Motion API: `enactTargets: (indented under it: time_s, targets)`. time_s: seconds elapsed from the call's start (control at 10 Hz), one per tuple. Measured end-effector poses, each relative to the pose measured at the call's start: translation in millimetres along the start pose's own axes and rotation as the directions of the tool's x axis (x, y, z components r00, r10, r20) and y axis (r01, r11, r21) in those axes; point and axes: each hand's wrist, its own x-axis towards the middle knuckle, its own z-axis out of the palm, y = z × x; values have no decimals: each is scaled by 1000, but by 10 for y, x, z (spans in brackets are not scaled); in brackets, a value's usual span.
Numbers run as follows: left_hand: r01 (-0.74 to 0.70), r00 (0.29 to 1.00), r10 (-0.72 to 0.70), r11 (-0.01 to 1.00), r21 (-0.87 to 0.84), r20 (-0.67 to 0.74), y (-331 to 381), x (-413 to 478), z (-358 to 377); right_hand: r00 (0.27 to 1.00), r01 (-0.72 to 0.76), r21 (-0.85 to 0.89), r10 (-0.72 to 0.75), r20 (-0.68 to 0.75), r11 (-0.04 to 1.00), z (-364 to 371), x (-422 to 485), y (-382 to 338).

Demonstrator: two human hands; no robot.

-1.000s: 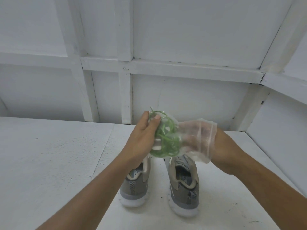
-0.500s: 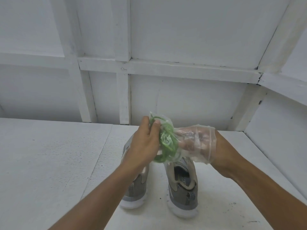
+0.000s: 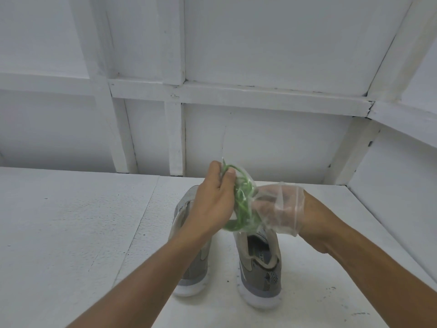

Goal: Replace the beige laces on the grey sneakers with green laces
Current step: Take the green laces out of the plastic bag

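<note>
- Step in hand: getting the green laces (image 3: 241, 204) out of their clear plastic bag (image 3: 294, 192), held up above the grey sneakers (image 3: 260, 268).
- The left hand (image 3: 212, 204) grasps the bunched laces, thumb and fingers curled round them.
- The right hand (image 3: 281, 209) sits inside the bag; through the plastic I cannot tell its grip.
- The sneakers stand side by side on the bench (image 3: 71, 233), heels nearest; their lacing is hidden behind the hands.
- Next move, likely: pull the bundle free, drop the bag, then unlace one shoe.
</note>
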Motion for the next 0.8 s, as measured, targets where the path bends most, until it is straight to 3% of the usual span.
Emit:
enactTargets:
  time_s: [0.2,0.4,0.5,0.7,0.8]
  targets:
    - [107,992,-102,992,-73,77,-92,50,45,995,-97,6,97,1,995,-5,23,85]
    - [194,976,-179,974,-118,127,-171,112,73,997,28,69,-23,-77,997,6,1,150]
    - [224,967,-202,964,-144,154,-170,107,109,994,-44,-23,42,-96,999,78,29,118]
    - [210,966,-184,969,-132,182,-134,91,177,941,181,91,-145,-304,979,46,149,429]
    - [159,980,-145,983,-96,137,-138,97,179,910,198,96,-147,-387,975,45,189,466]
